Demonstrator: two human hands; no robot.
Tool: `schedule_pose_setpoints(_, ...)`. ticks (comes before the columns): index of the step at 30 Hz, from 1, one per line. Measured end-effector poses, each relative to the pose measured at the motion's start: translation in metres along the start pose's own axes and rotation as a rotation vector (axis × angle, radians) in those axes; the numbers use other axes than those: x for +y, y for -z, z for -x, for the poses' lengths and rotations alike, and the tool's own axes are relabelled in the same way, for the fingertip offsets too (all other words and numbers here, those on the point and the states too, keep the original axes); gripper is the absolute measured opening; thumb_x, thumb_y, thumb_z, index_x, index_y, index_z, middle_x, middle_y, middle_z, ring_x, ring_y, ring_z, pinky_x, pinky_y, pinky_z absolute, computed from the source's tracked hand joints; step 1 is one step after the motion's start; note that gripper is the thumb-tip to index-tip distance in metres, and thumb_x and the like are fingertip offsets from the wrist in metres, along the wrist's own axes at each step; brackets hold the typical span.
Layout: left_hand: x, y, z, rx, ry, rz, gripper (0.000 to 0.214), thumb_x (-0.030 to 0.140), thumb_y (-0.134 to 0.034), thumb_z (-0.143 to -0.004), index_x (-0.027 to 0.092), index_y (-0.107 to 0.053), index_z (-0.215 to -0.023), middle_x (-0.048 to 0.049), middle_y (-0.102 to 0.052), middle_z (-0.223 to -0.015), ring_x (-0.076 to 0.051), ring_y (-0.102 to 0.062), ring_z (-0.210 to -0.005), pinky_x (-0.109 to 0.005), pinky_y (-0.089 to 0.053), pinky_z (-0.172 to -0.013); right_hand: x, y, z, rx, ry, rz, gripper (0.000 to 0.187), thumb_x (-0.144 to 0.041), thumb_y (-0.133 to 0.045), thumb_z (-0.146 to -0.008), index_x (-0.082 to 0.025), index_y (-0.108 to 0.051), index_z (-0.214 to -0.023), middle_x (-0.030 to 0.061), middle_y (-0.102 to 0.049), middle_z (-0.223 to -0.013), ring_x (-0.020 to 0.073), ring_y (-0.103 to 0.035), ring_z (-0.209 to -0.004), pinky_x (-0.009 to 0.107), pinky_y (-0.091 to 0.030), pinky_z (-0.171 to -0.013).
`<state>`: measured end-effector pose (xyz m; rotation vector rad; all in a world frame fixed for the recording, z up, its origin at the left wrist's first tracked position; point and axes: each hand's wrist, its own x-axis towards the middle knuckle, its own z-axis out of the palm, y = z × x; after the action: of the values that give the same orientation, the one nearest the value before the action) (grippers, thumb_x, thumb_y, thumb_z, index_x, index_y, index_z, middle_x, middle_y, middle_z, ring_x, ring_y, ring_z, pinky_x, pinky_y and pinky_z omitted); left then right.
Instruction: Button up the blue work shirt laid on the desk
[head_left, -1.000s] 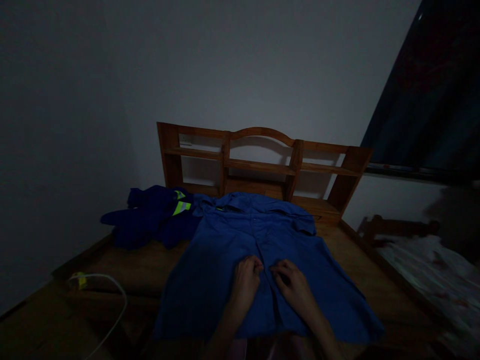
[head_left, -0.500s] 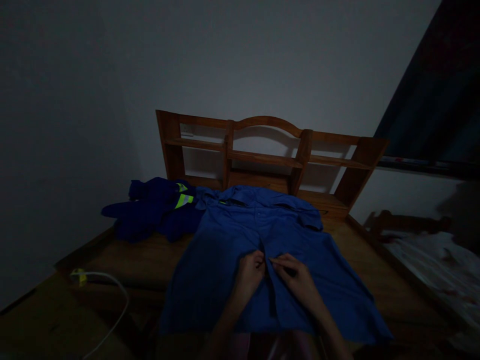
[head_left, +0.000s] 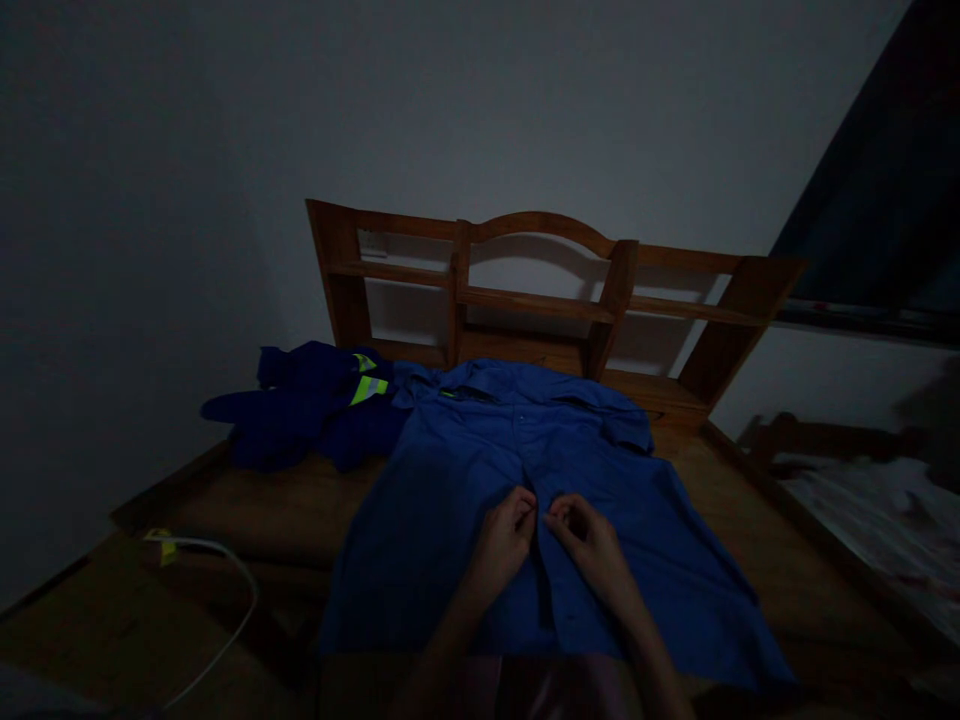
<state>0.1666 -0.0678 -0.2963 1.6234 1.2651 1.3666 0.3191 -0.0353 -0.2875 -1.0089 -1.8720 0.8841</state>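
Observation:
A blue short-sleeved shirt (head_left: 480, 450) lies spread on the wooden tabletop, its collar end toward the shelf and its front parted along the lower placket. My left hand (head_left: 510, 530) is closed in a pinch at the left edge of the front opening. Just across the gap, my right hand (head_left: 585, 535) pinches the right edge with thumb and fingers. A button shows near the top of the placket; any button between my fingertips is too dark to make out.
A darker blue garment (head_left: 300, 410) with yellow-green reflective strips lies heaped at the left. Behind stands a wooden shelf (head_left: 540, 300) against the wall. A white cable (head_left: 240, 570) hangs off the left front edge. Pale bedding (head_left: 877, 515) lies at the right.
Both hands remain at the front opening, with their fingertips shifted slightly. My right fingers have curled a little more. The view has tilted slightly.

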Motion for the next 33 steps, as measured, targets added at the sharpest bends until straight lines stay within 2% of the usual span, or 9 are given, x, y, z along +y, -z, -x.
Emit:
schedule_pose_setpoints(5, 0.011, 0.002, 0.002, -0.043, 0.015, -0.051, 0.018, 0.024, -0.037, -0.089, 0.020, -0.054, -0.094, 0.0003, -0.060, -0.080, -0.013, -0.056, -0.076, -0.022, -0.040, -0.070, 0.003, 0.001, 0.001, 0.008, 0.018, -0.002, 0.017, -0.035, -0.055, -0.084, -0.019, -0.055, -0.087, 0.0012, -0.058, -0.080, 0.0138, -0.055, -0.072, 0.024, -0.043, -0.066)
schedule_pose_setpoints(10, 0.014, -0.007, -0.003, 0.009, 0.057, -0.054, 0.021, 0.036, -0.040, -0.090, 0.021, -0.055, -0.093, 0.0001, -0.062, -0.084, -0.014, -0.057, -0.078, -0.024, -0.041, -0.074, 0.001, 0.003, 0.001, 0.052, 0.039, -0.052, 0.020, -0.037, -0.054, -0.084, -0.019, -0.054, -0.091, 0.0014, -0.056, -0.080, 0.0135, -0.053, -0.071, 0.023, -0.043, -0.065)
schedule_pose_setpoints(15, 0.002, -0.016, -0.006, 0.053, 0.052, -0.002, 0.018, 0.033, -0.043, -0.088, 0.019, -0.054, -0.090, 0.0001, -0.058, -0.077, -0.013, -0.055, -0.072, -0.022, -0.041, -0.068, 0.002, 0.004, 0.003, 0.059, 0.034, -0.042, 0.022, -0.039, -0.055, -0.084, -0.020, -0.056, -0.094, 0.0008, -0.056, -0.077, 0.0131, -0.053, -0.067, 0.024, -0.043, -0.063)
schedule_pose_setpoints(20, -0.002, -0.015, -0.008, 0.062, 0.093, 0.097, 0.014, 0.030, -0.047, -0.085, 0.018, -0.053, -0.085, 0.0008, -0.054, -0.072, -0.012, -0.053, -0.070, -0.020, -0.039, -0.063, 0.001, 0.006, 0.002, 0.076, 0.005, -0.051, 0.027, -0.044, -0.057, -0.081, -0.018, -0.060, -0.092, 0.0010, -0.057, -0.075, 0.0139, -0.054, -0.068, 0.024, -0.044, -0.063)
schedule_pose_setpoints(27, -0.009, -0.014, -0.010, 0.061, 0.095, 0.159, 0.004, 0.022, -0.049, -0.080, 0.018, -0.050, -0.080, 0.0032, -0.048, -0.068, -0.011, -0.050, -0.066, -0.020, -0.038, -0.062, -0.005, 0.007, 0.003, 0.058, -0.001, -0.045, 0.028, -0.043, -0.052, -0.085, -0.017, -0.061, -0.088, 0.0036, -0.063, -0.082, 0.0156, -0.057, -0.075, 0.025, -0.044, -0.068)
schedule_pose_setpoints(29, -0.010, -0.014, -0.010, 0.064, 0.119, 0.157, 0.005, 0.022, -0.050, -0.079, 0.018, -0.051, -0.082, 0.0031, -0.048, -0.068, -0.011, -0.050, -0.065, -0.020, -0.038, -0.061, -0.005, 0.006, 0.003, 0.063, 0.008, -0.035, 0.028, -0.044, -0.053, -0.085, -0.017, -0.062, -0.088, 0.0039, -0.064, -0.081, 0.0158, -0.058, -0.074, 0.025, -0.044, -0.068)
schedule_pose_setpoints(33, -0.007, -0.012, -0.008, 0.061, 0.172, 0.202, 0.021, 0.025, -0.051, -0.078, 0.020, -0.049, -0.099, 0.0039, -0.050, -0.066, -0.010, -0.050, -0.060, -0.020, -0.037, -0.057, -0.001, 0.004, 0.003, 0.081, 0.024, -0.017, 0.028, -0.044, -0.054, -0.083, -0.017, -0.062, -0.086, 0.0040, -0.064, -0.080, 0.0159, -0.058, -0.074, 0.026, -0.045, -0.068)
